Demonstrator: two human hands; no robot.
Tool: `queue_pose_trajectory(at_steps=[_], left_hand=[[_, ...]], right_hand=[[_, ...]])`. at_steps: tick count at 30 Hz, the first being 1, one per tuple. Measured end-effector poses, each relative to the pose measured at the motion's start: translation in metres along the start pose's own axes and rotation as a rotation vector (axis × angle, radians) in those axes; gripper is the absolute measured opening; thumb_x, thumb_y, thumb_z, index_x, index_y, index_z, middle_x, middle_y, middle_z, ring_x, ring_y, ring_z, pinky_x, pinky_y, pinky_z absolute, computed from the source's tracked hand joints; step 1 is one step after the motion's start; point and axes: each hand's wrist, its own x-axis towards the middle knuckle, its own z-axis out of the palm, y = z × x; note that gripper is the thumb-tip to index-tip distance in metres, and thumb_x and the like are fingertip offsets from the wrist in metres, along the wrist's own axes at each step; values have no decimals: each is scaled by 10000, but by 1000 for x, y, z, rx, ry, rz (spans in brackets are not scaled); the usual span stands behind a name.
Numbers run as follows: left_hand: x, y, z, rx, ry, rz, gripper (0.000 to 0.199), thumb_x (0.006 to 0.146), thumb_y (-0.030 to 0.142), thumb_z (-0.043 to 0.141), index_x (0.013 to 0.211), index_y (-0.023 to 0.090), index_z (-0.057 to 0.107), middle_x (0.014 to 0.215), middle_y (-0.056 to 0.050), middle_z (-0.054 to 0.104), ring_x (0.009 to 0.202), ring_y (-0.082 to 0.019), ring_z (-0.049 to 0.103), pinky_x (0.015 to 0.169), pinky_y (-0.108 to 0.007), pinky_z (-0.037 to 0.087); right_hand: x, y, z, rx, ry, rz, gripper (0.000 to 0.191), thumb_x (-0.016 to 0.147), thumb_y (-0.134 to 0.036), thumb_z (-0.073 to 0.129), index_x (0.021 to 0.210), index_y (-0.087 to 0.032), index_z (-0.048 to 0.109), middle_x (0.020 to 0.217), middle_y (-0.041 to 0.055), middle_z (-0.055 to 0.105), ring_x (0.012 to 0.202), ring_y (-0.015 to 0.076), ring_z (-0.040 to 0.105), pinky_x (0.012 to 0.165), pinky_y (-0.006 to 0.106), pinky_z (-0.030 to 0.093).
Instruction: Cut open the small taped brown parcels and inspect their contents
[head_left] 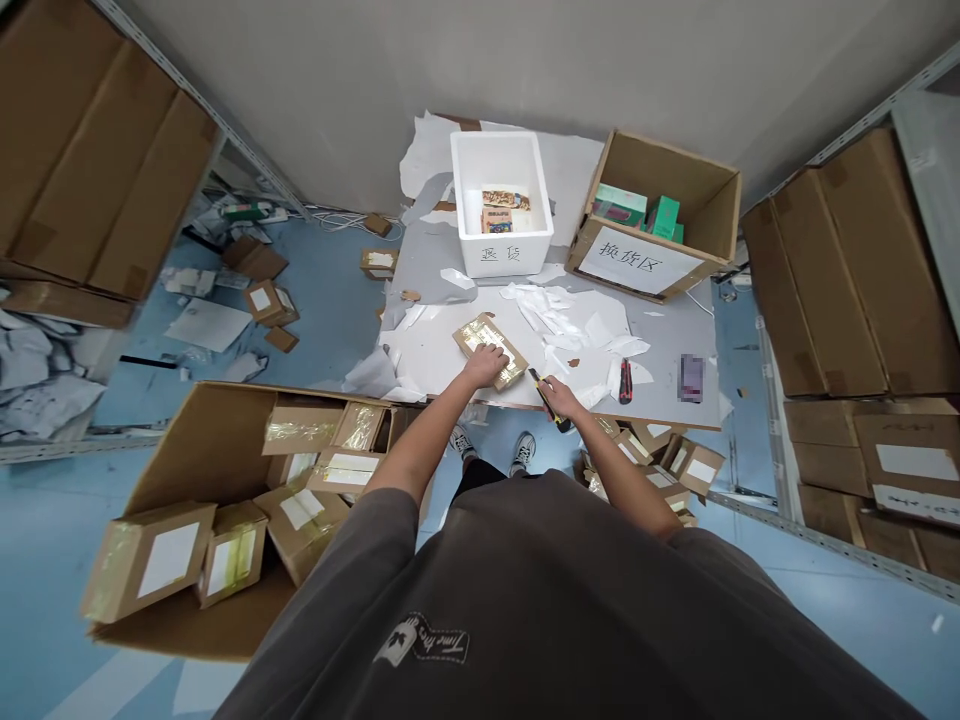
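Observation:
A small taped cardboard box lies at an angle near the front edge of the table. My left hand rests over its top and grips it, fingers curved across the label and tape. Just right of that box, my right hand is closed round a yellow and black utility knife. The knife's tip points toward the box's right end, a little apart from it. A second utility knife, red and black, lies on the table to the right of my right hand.
A white foam box and a cardboard carton, both holding small packages, stand at the back of the table. Torn white paper litters its middle. A large carton of parcels is at my left, with more parcels under the table.

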Motion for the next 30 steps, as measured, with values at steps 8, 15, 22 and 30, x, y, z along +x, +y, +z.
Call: queue_pose_trajectory(at_steps=[8,15,22,30], left_hand=[[-1,20,5,-11,-49,-75,610,784,358,883,1371,287,734,1429,-115,646,1421,-358,540,1239,-484,358],[-6,36,0,33,34,-81,573,775,178,849,1331,239,724,1617,-158,508,1508,-393,446,1229,-537,413],[-14,39,1,0,22,-91,563,820,105,765,1356,240,659,1717,-115,438,1453,-321,572,1118,-418,557],[-17,35,9,6,28,-129,575,849,178,786,1395,261,626,1775,-97,385,1297,-331,702,1038,-427,596]], right_hand=[[17,12,13,28,47,-1,352,1175,-441,305,1336,-248,552,695,-66,657,600,188,706,728,248,545],[22,9,10,-160,22,-66,344,1168,-409,354,1253,-229,635,753,-18,713,718,205,703,787,257,505],[40,8,11,-295,50,-144,348,1158,-382,387,1198,-224,695,1185,77,784,1085,250,693,911,283,485],[51,8,4,-322,-5,-169,338,1148,-345,396,1128,-197,699,1187,104,780,1096,258,687,914,282,481]])
